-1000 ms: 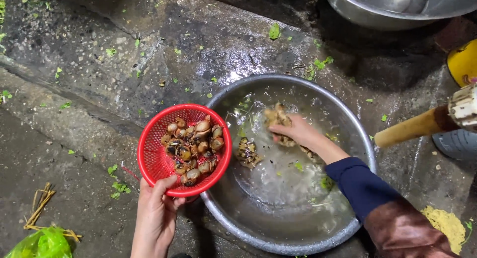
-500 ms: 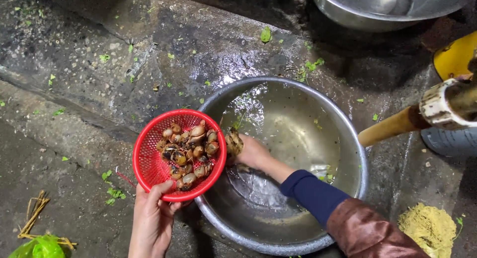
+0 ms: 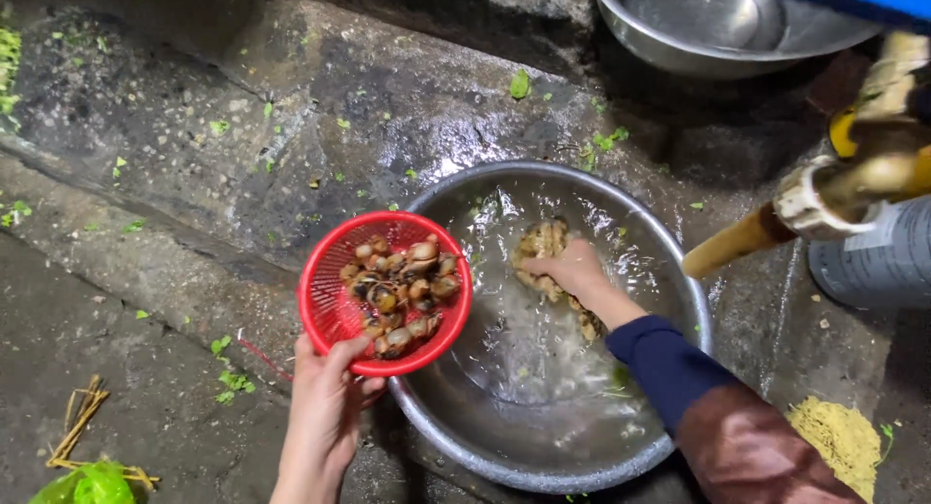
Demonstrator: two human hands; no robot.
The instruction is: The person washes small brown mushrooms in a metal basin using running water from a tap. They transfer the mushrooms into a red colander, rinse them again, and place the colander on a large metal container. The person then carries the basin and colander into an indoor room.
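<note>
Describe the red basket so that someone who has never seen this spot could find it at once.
Start at the big metal basin of water on the wet stone ground. At its left rim, the left hand holds up a small round basket of red plastic mesh, filled with brownish shellfish. It is the only bright red thing there; the other vessels are bare metal.

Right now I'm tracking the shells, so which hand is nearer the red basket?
Left. The left hand grips the red basket by its near rim; the right hand is apart from it, down in the metal basin.
</note>
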